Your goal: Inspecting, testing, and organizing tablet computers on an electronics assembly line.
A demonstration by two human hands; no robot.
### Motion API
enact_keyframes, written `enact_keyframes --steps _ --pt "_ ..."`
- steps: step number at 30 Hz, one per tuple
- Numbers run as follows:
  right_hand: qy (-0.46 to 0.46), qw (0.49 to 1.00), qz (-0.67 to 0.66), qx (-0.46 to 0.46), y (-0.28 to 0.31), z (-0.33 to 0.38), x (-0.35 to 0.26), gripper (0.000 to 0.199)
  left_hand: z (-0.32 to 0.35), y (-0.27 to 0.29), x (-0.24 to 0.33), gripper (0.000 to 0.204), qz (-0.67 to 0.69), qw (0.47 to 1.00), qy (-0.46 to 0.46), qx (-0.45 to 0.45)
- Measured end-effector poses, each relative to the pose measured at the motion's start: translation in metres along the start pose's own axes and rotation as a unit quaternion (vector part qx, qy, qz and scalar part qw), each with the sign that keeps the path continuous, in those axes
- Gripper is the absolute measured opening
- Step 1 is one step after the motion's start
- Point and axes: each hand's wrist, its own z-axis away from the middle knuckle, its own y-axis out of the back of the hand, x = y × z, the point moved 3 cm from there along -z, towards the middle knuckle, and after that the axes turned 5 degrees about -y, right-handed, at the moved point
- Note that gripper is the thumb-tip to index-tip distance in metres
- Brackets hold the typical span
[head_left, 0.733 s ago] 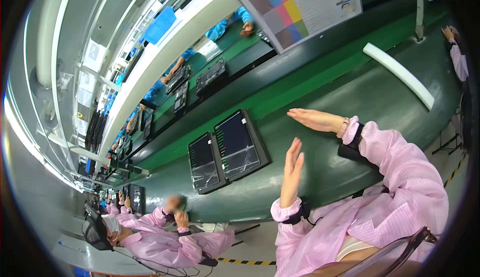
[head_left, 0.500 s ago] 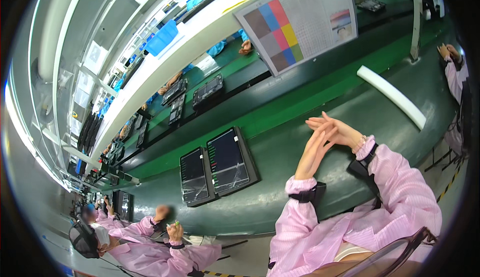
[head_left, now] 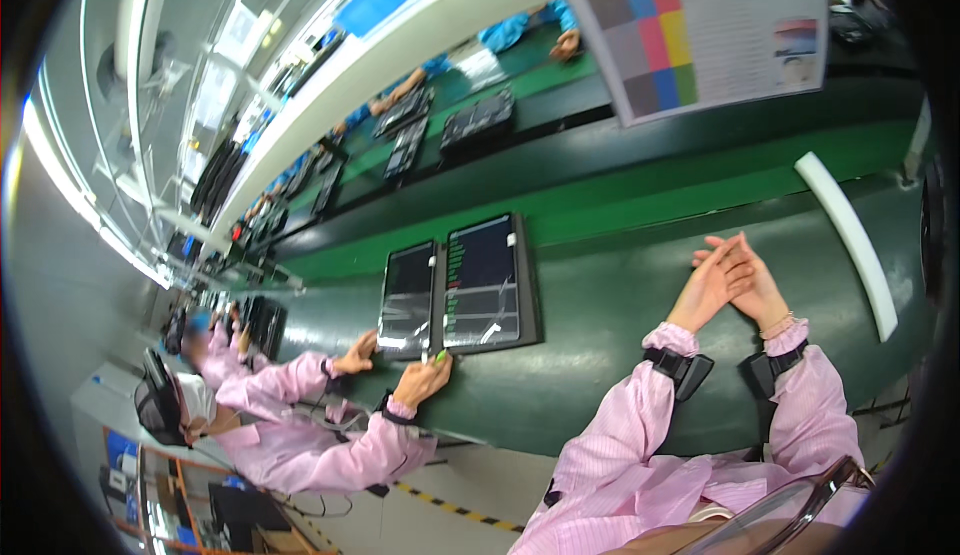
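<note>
My left hand [head_left: 703,293] and my right hand [head_left: 762,295] meet above the green worktable [head_left: 600,355], palms laid together with the fingers stretched out and overlapping. No object shows in either hand, though the area between the palms is hidden. Black bands with small boxes circle both my wrists over pink striped sleeves. Nearest to my right hand, a curved white strip [head_left: 858,250] lies on the table. To the left of my hands, two tablets [head_left: 482,280] with lit dark screens rest side by side on dark backings.
A co-worker in pink [head_left: 300,430] at the left has both hands at the tablets' near edge. A sheet with coloured blocks [head_left: 735,40] hangs ahead. Beyond a raised ledge, several opened devices [head_left: 478,120] lie before people in blue sleeves. A blue bin [head_left: 375,3] sits on the shelf.
The view has shifted and turned. My hands stay together, now with palms closer and fingers more overlapped. The co-worker's hands have reached the near edge of the tablets.
</note>
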Motion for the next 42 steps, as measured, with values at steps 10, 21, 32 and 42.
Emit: enact_keyframes --steps 10,21,32,42 --pt "-0.014 0.999 0.014 0.035 -0.002 -0.005 0.001 0.055 -0.001 -0.01 0.0 0.044 -0.059 0.997 0.014 0.054" --pt "-0.031 0.998 0.022 0.046 0.005 -0.005 0.002 0.052 0.001 -0.001 0.002 0.04 -0.051 0.997 0.003 0.049" --pt "-0.043 0.998 0.032 0.024 0.02 -0.002 -0.001 0.055 0.001 0.003 -0.001 0.044 -0.079 0.994 0.033 0.069" --pt "-0.047 0.999 0.009 0.015 0.03 -0.002 0.005 0.054 0.004 -0.007 -0.001 0.044 -0.078 0.991 0.045 0.097"
